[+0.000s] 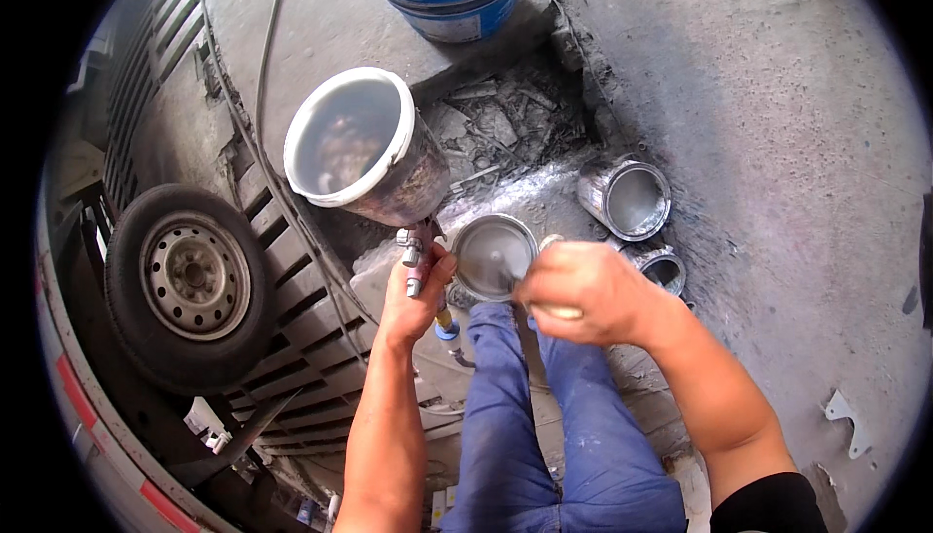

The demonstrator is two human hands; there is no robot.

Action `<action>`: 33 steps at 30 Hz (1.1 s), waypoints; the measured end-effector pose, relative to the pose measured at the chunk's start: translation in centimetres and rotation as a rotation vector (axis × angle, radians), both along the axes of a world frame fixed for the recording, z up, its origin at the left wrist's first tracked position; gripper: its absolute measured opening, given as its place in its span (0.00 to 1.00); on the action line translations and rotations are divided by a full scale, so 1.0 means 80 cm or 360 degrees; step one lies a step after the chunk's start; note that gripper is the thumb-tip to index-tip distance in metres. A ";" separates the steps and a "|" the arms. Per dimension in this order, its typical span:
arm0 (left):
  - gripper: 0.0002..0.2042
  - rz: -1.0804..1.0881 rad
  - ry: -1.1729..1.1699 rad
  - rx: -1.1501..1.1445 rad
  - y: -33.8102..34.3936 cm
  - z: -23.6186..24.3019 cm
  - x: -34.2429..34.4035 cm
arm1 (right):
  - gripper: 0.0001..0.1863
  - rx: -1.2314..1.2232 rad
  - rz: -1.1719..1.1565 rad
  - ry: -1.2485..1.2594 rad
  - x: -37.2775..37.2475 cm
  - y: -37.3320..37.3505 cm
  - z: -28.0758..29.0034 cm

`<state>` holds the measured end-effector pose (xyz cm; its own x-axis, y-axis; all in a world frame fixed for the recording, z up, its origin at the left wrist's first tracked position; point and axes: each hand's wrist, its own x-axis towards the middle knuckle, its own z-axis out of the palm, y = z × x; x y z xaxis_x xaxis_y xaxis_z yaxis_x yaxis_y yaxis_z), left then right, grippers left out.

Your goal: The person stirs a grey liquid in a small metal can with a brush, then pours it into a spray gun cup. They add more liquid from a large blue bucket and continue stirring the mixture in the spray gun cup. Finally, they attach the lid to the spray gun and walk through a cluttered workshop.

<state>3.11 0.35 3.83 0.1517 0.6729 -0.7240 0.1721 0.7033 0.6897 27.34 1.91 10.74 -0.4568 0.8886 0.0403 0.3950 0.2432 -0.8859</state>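
I report first the grey concrete floor (777, 96), stained and dusted, with a slatted grating (289, 253) along the left. A wheel with a black tyre (194, 274) lies on the grating. At the top edge stands a blue drum (457, 8), just beyond a rubble-filled pit (491, 125). Next in size is a white-rimmed cup (413, 178), its outer wall smeared, mounted above a spray gun and tilted so that its mouth shows. Three open tins follow: one with grey contents, the near tin (458, 241), sits between my hands; an upper tin (637, 201) and a lower tin (661, 271) stand to its right. My left grip (420, 292) is closed around the spray gun (420, 246). My right grip (593, 290), blurred, is clenched on a pale handle (564, 312) beside the near tin's right rim; I cannot tell what it carries at its far end.
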 end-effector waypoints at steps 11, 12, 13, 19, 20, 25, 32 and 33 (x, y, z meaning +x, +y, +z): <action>0.07 0.0058 0.0346 0.0576 -0.026 -0.007 0.017 | 0.09 -0.0744 -0.0574 -0.0072 -0.001 -0.018 0.008; 0.07 0.0036 0.0400 0.0651 -0.027 -0.004 0.021 | 0.08 -0.0591 -0.0565 -0.0236 0.000 -0.012 0.003; 0.07 0.0040 0.0426 0.0654 -0.026 -0.002 0.025 | 0.08 -0.0435 -0.0554 -0.0399 -0.001 -0.007 -0.003; 0.07 0.0069 0.0578 0.0482 -0.024 -0.001 0.043 | 0.05 0.0107 -0.0346 -0.0379 -0.025 -0.004 -0.029; 0.07 0.0072 0.0586 0.0502 -0.023 -0.003 0.039 | 0.05 0.0089 -0.0286 -0.0264 -0.027 -0.006 -0.027; 0.06 0.0062 0.0508 0.0340 -0.018 -0.004 0.011 | 0.04 0.0100 -0.0114 0.0041 -0.013 -0.008 -0.023; 0.06 0.0115 0.0529 0.0589 -0.019 -0.002 0.025 | 0.07 -0.0813 -0.0877 0.0213 -0.036 0.013 -0.012; 0.06 0.0109 0.0558 0.0599 -0.019 0.000 0.026 | 0.08 -0.1094 -0.0976 0.0355 -0.043 0.011 -0.006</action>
